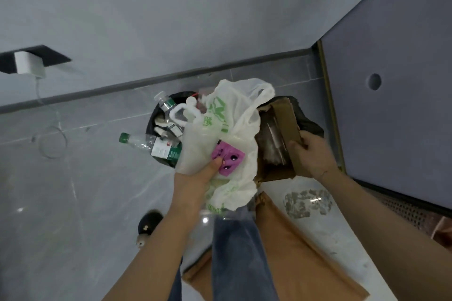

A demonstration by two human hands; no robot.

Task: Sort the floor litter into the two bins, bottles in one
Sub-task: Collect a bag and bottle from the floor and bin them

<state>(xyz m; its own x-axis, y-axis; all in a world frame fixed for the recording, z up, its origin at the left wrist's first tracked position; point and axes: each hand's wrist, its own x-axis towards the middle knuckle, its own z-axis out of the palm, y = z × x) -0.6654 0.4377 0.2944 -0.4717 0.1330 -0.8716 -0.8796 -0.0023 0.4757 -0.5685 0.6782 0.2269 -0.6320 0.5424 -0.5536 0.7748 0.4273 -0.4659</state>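
The left hand (195, 173) grips a white plastic bag (234, 124) printed in green, its thumb pressed against a pink packet (227, 157) that shows through the thin film; the other fingers are hidden behind the bag, so how they lie cannot be told. The bag hangs bunched over the space between two bins and covers part of each.

The right hand (313, 154) holds a torn piece of brown cardboard (278, 144), its fingers curled round the cardboard's near right edge, above the right bin (308, 120), which is lined with a dark bag.

The left bin (152, 122), also dark, holds plastic bottles (166, 105): one clear bottle with a white cap stands out at its far rim, and a clear bottle with a green cap (132, 140) lies across its left rim, the cap end sticking out over the floor. A white and green carton (165, 150) sits at the bin's near edge.

On the grey tiled floor (73, 203) near the person lies a brown paper sheet (293, 239), partly under a leg in blue jeans (239, 252). A dark slipper (149, 225) shows at the left of the legs. At far left a white charger (29, 66) is plugged into the wall, its cable (53, 139) looping on the floor.
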